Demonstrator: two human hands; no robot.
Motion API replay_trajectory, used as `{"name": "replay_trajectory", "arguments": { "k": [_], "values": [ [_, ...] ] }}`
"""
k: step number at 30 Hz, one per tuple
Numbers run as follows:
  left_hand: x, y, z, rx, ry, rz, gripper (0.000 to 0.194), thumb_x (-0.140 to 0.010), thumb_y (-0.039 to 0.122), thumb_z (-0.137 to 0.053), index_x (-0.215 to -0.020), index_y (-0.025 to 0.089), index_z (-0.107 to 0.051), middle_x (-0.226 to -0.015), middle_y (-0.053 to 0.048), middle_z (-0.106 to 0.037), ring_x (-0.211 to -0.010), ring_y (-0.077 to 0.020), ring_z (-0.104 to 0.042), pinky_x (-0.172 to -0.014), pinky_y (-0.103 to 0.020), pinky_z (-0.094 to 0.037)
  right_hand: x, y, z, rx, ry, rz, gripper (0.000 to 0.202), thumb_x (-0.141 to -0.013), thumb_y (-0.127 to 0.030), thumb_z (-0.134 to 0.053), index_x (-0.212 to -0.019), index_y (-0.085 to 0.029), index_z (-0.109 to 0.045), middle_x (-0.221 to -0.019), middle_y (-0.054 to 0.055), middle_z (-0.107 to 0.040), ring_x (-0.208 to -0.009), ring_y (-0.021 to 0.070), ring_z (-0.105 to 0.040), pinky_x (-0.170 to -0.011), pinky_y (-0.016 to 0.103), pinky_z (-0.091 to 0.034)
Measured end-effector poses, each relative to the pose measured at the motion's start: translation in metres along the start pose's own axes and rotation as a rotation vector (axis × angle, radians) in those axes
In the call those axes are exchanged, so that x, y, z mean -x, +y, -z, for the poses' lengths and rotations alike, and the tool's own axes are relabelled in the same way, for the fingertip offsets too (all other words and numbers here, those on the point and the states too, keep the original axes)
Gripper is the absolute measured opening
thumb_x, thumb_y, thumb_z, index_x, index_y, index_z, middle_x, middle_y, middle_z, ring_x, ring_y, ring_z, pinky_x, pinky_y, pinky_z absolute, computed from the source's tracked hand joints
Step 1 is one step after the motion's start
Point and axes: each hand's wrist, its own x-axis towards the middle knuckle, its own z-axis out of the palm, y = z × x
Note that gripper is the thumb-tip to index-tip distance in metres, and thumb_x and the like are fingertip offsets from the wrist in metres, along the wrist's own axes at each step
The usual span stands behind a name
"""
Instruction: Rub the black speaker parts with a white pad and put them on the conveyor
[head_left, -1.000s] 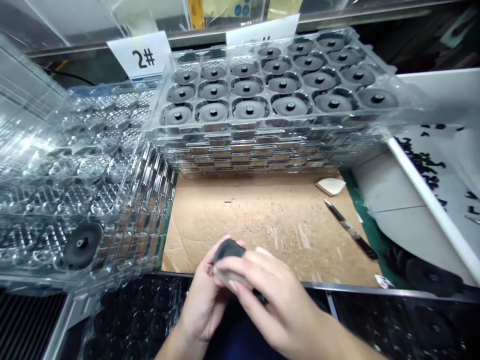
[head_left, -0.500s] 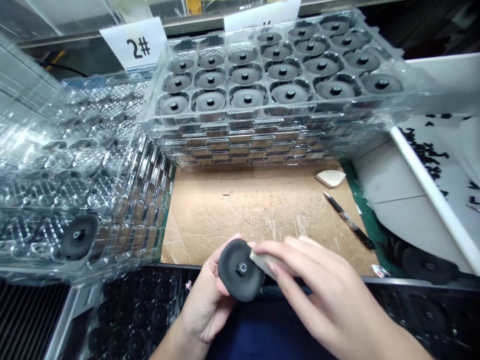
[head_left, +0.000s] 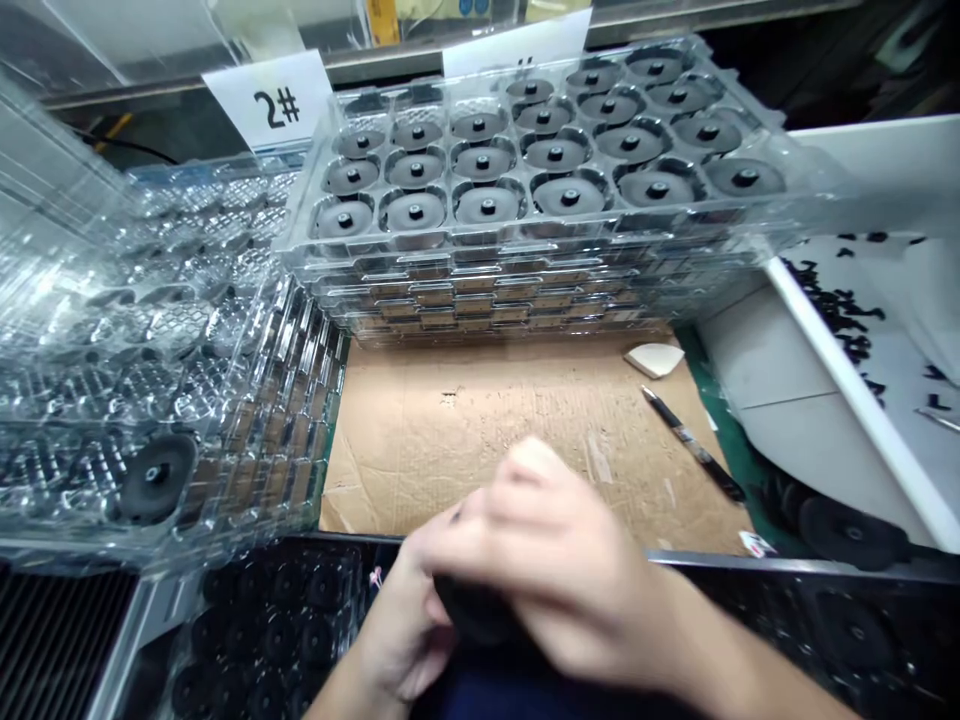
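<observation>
My left hand (head_left: pixel 394 635) is closed around the edge of a black round disc (head_left: pixel 480 612), low in front of my body. My right hand (head_left: pixel 559 555) is curled over the top of this disc, blurred by motion, and covers most of its face and central stub. The pale wedge-shaped pad seen in my right fingers half a second ago is hidden behind them now. A similar pale wedge pad (head_left: pixel 655 359) lies on the cardboard sheet (head_left: pixel 420 430), beside a black pen (head_left: pixel 694 442).
Stacked clear trays (head_left: pixel 480 290) with black discs stand at the back. Another tray stack (head_left: pixel 247 400) on the left holds one disc (head_left: pixel 159 478) near its front. Small black pieces (head_left: pixel 836 310) lie in a white bin on the right, above loose discs (head_left: pixel 851 532).
My right hand has moved left and over the disc, from its right edge to across its face. The disc now looks tilted and mostly covered. My left hand has stayed nearly in place.
</observation>
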Motion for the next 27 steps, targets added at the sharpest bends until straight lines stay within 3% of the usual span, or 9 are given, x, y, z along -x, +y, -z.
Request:
{"name": "replay_trajectory", "arguments": {
  "k": [4, 7, 10, 12, 15, 18, 22, 25, 27],
  "values": [
    [0.000, 0.004, 0.008, 0.036, -0.042, 0.041, 0.064, -0.040, 0.041, -0.083, -0.100, 0.023, -0.069, -0.110, -0.008, -0.068, -0.087, -0.0253, -0.067, -0.074, -0.028, -0.053, 0.023, 0.049, -0.010, -0.149, 0.197, -0.545, 0.028, -0.088, -0.026, -0.047, -0.115, -0.025, -0.057, -0.094, 0.002, -0.066, -0.077, 0.0151, -0.060, -0.065, 0.027, -0.047],
    [-0.005, 0.001, 0.020, 0.100, -0.020, 0.018, 0.065, -0.044, 0.040, -0.082, -0.106, 0.028, -0.066, -0.131, -0.008, -0.055, -0.099, -0.0282, -0.063, -0.079, -0.030, -0.053, 0.052, 0.079, -0.032, -0.135, 0.166, -0.714, 0.034, -0.087, -0.029, -0.044, -0.118, -0.020, -0.055, -0.091, 0.006, -0.063, -0.071, 0.0165, -0.061, -0.058, 0.028, -0.050],
    [-0.010, -0.002, 0.026, 0.115, 0.004, -0.007, 0.067, -0.046, 0.046, -0.079, -0.109, 0.027, -0.065, -0.139, -0.010, -0.045, -0.101, -0.0303, -0.062, -0.079, -0.033, -0.054, 0.080, 0.086, -0.055, -0.057, 0.150, -0.731, 0.027, -0.085, -0.028, -0.045, -0.103, -0.020, -0.064, -0.090, 0.007, -0.058, -0.078, 0.0188, -0.061, -0.067, 0.032, -0.052],
    [-0.011, -0.001, 0.026, 0.113, 0.012, -0.020, 0.067, -0.047, 0.048, -0.077, -0.109, 0.026, -0.064, -0.141, -0.011, -0.042, -0.103, -0.0321, -0.060, -0.080, -0.036, -0.054, 0.093, 0.082, -0.066, -0.024, 0.144, -0.737, 0.029, -0.082, -0.028, -0.050, -0.108, -0.022, -0.062, -0.091, 0.006, -0.055, -0.067, 0.0155, -0.059, -0.062, 0.031, -0.053],
    [-0.013, 0.000, 0.023, 0.116, 0.023, -0.054, 0.064, -0.050, 0.047, -0.076, -0.109, 0.023, -0.064, -0.136, -0.012, -0.049, -0.104, -0.0316, -0.060, -0.085, -0.037, -0.052, 0.106, 0.075, -0.074, 0.043, 0.165, -0.746, 0.037, -0.079, -0.027, -0.054, -0.115, -0.022, -0.059, -0.096, 0.007, -0.051, -0.056, 0.0126, -0.055, -0.054, 0.030, -0.052],
    [-0.014, 0.000, 0.023, 0.122, 0.042, -0.100, 0.057, -0.057, 0.042, -0.075, -0.109, 0.023, -0.063, -0.123, -0.010, -0.060, -0.105, -0.0283, -0.060, -0.087, -0.034, -0.051, 0.108, 0.076, -0.073, 0.135, 0.220, -0.757, 0.031, -0.081, -0.026, -0.048, -0.107, -0.019, -0.064, -0.089, 0.009, -0.052, -0.069, 0.0207, -0.057, -0.061, 0.038, -0.051],
    [-0.015, -0.002, 0.021, 0.089, 0.066, -0.152, 0.057, -0.061, 0.038, -0.074, -0.114, 0.026, -0.060, -0.118, -0.009, -0.063, -0.105, -0.0255, -0.060, -0.085, -0.031, -0.050, 0.088, 0.070, -0.054, 0.127, 0.254, -0.752, 0.029, -0.084, -0.031, -0.048, -0.106, -0.018, -0.062, -0.072, 0.005, -0.056, -0.065, 0.0202, -0.056, -0.059, 0.034, -0.050],
    [-0.015, -0.004, 0.017, 0.057, 0.079, -0.175, 0.061, -0.057, 0.038, -0.077, -0.114, 0.027, -0.059, -0.115, -0.007, -0.064, -0.104, -0.0233, -0.060, -0.083, -0.027, -0.050, 0.055, 0.044, -0.035, 0.018, 0.289, -0.691, 0.024, -0.088, -0.031, -0.047, -0.108, -0.022, -0.057, -0.084, 0.004, -0.063, -0.067, 0.0154, -0.060, -0.056, 0.026, -0.050],
    [-0.014, -0.006, 0.015, 0.039, 0.087, -0.172, 0.062, -0.055, 0.038, -0.078, -0.113, 0.026, -0.061, -0.108, -0.006, -0.067, -0.101, -0.0221, -0.060, -0.082, -0.026, -0.050, 0.031, 0.020, -0.027, -0.111, 0.355, -0.512, 0.019, -0.089, -0.026, -0.048, -0.103, -0.023, -0.059, -0.096, 0.004, -0.064, -0.083, 0.0158, -0.061, -0.068, 0.026, -0.050]
  ]
}}
